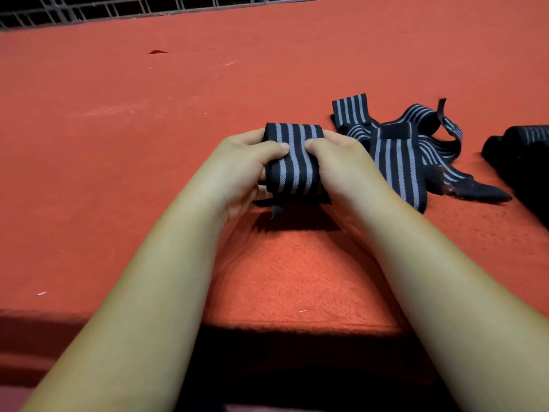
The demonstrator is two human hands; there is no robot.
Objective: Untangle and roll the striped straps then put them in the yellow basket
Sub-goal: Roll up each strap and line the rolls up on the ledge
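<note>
Gripping a striped strap (294,165) from both sides: left hand (243,171) and right hand (344,165), fingers (274,147) clamped round it, thumbs pressed on its top face. It looks rolled and sits mid red counter (118,144), with a black tail hanging under it. Just right of the right hand, tangled straps (398,150) lie loose on the counter. At the far right edge are dark rolls (525,153), stripes faint.

- We record a red felt-covered surface (178,114).
- Lying on it, right of centre: a loose tangle of striped straps (398,156).
- At its right edge: dark rolls (523,150).
</note>
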